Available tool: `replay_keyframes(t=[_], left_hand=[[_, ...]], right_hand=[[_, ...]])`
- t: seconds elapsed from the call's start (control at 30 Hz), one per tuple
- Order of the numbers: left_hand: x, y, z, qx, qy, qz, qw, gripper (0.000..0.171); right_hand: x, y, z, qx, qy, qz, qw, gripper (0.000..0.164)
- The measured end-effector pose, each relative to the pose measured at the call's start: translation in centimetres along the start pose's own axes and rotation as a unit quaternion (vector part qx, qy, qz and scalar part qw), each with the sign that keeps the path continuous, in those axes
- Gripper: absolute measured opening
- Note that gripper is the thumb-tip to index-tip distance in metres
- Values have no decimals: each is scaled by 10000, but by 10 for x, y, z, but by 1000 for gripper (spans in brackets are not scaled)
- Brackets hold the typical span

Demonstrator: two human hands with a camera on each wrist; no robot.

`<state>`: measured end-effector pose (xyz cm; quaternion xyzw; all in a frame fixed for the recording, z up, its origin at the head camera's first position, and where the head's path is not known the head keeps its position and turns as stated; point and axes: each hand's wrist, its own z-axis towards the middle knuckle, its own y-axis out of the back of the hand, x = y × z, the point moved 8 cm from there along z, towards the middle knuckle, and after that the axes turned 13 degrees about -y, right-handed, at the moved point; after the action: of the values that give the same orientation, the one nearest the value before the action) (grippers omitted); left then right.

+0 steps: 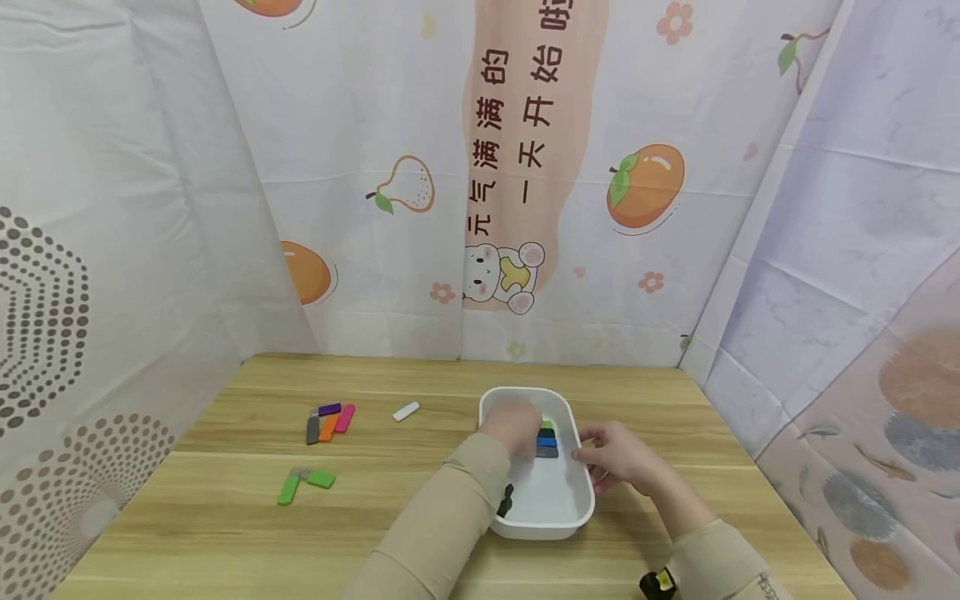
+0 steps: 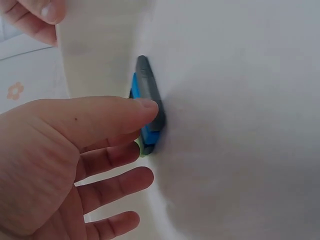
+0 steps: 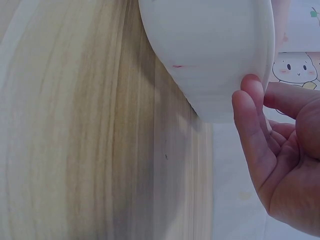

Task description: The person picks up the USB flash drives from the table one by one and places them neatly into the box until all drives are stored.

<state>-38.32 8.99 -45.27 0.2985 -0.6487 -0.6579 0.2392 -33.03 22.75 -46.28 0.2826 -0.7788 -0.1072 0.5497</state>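
Inside a white plastic box [image 1: 540, 508], my left hand [image 1: 513, 425] pinches a grey USB stick [image 2: 148, 87], its thumb on the stick's side and the index finger mostly hidden behind. The grey stick stands against a blue USB stick [image 2: 151, 136], with black and green sticks behind in the same row. The other left fingers are spread apart. My right hand [image 1: 618, 454] grips the box's right wall at the rim, fingertips on the outer face [image 3: 215, 65]. A black piece [image 1: 506, 500] lies in the box's near left corner, partly covered by the sleeve.
On the table's left lie a purple stick [image 1: 329, 409], a dark grey one [image 1: 312, 430], an orange one [image 1: 328, 427] and a pink one [image 1: 345, 417]. Nearer are green pieces [image 1: 321, 478]. A white stick [image 1: 406, 411] lies left of the box. Patterned curtains [image 1: 360, 275] enclose the table.
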Motion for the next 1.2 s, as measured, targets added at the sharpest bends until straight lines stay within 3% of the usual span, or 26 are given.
replay_keyframes(t=[0.27,0.63,0.93,1.2], left_hand=[[1,19,-1,-50,-33,-755,9971,24],[4,47,-5,-210,-145,-736,9970,10],[7,66,-21,-531,-229,-1156,9916,28],[14,76,-35,-885,-318,-875,9917,35]], right_hand=[[2,-1,-3,94,68,67,9999,45],[1,0,0,76,14,81,9999,43],[1,0,-2,115,27,42,9999,44],[2,-1,-1,149,48,46,9999,44]])
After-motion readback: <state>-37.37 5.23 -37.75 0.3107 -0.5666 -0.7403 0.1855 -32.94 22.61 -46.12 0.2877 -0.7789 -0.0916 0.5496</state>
